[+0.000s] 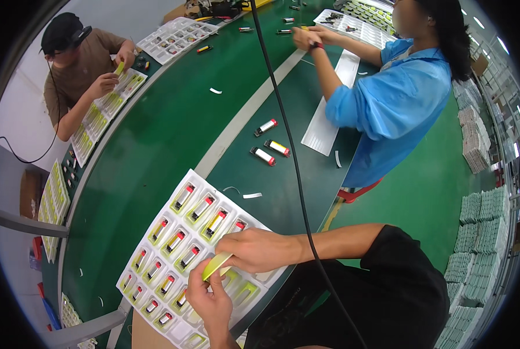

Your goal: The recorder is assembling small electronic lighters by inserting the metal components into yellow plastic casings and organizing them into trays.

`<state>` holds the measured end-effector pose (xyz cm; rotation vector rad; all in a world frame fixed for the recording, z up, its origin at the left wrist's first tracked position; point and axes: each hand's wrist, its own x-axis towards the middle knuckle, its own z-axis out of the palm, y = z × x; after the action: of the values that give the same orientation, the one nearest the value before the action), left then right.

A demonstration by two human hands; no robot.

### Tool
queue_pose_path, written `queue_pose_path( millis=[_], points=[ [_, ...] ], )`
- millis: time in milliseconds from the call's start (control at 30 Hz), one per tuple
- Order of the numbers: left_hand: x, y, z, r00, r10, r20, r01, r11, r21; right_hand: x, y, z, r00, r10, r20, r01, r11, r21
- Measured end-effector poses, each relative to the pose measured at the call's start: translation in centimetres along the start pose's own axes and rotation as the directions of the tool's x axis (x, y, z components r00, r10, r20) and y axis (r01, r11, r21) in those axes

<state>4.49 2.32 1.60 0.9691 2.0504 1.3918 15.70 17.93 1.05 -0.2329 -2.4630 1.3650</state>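
Observation:
Both my hands are closed on a curved yellow-green plastic shell (214,266) above a white compartment tray (197,181). My left hand (209,299) pinches its lower end, and my right hand (253,249) grips it from the other side. My fingers cover part of the shell, so anything inside it is hidden. Several tray pockets hold yellow-green shells with small cylindrical cells (216,223), silver or yellow with red ends. Near my left hand, a shell (246,292) lies in its pocket with no cell visible.
Three loose cells (263,156) lie on the green table beyond the tray, near paper strips (252,196). A black cable (283,116) hangs across the view. A blue-sleeved person (388,87) works at right, another person (77,70) at far left. Stacked trays (475,232) stand at right.

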Motion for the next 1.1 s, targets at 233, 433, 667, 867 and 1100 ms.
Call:
queue_pose_path(
  millis=[233,433,667,867,1100],
  points=[
    [-0.8,-0.1,-2.1,0.989,-0.139,0.054,0.148,0.966,-0.212,0.9,-0.3,-0.4,0.991,-0.078,0.11,0.056,0.98,0.189],
    [-4.6,-1.6,-3.2,0.989,-0.082,-0.122,0.095,0.991,0.099,-0.1,-1.9,3.2,0.995,0.065,0.073,-0.076,0.984,0.161],
    [-5.5,-1.8,-4.9,0.994,-0.064,-0.088,0.083,0.968,0.237,0.5,-1.3,4.5,0.962,-0.04,0.269,0.002,0.99,0.141],
    [-5.0,-1.1,-4.8,0.994,-0.081,-0.071,0.098,0.956,0.277,0.4,-1.2,5.3,0.972,-0.062,0.226,0.043,0.995,0.088],
    [-5.6,-1.8,-4.4,1.0,-0.011,0.02,0.004,0.952,0.306,-1.5,-1.2,5.6,0.969,-0.162,0.184,0.193,0.968,-0.163]
  ],
)
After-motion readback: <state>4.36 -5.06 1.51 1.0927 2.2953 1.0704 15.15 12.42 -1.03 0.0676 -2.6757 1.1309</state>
